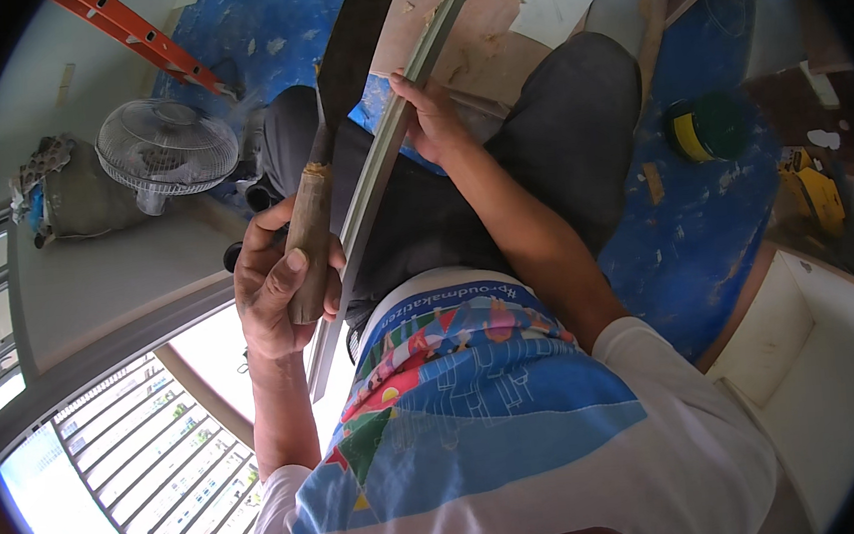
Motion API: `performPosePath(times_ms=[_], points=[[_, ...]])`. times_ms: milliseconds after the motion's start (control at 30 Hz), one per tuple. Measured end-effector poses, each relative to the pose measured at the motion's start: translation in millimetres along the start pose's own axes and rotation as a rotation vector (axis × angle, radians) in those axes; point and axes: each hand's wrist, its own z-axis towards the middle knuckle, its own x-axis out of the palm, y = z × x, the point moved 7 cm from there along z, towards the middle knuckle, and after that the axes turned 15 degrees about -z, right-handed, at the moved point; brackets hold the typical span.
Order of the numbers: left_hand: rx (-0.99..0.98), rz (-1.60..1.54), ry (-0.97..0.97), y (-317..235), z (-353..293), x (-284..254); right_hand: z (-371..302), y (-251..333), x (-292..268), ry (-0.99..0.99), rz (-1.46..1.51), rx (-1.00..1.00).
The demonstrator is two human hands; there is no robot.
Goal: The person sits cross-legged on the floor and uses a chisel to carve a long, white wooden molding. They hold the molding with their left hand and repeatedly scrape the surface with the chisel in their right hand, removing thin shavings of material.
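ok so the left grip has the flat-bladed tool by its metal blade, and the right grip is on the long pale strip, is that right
Not quite: the head view shows the left grip on the wooden handle of the flat-bladed tool, not on its metal blade. The right grip is on the long pale strip, as you said.

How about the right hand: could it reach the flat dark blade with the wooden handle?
Probably not without letting go: the right hand holds the long, pale grey strip, which runs between it and the blade.
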Motion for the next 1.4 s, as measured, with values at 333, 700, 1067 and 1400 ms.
performPosePath(times_ms=[333, 700, 1067, 1400], points=[[-0.049, 0.13, -0.077, 3.0, 18.2, 9.6, -5.7, -0.7, 12.9, -0.146, 0.415, 0.039], [-0.083, 1.055, -0.08, 17.1, 57.6, -4.8, -2.3, -10.9, 5.2, -0.208, 0.218, 0.131], [0.039, 1.421, 0.041, 24.7, 30.3, 9.0, -25.0, -26.4, 2.5, -0.136, 0.088, 0.146], [0.079, 1.449, -0.014, 24.3, 24.3, 23.4, -26.4, -24.9, 3.1, -0.053, 0.026, 0.074]])
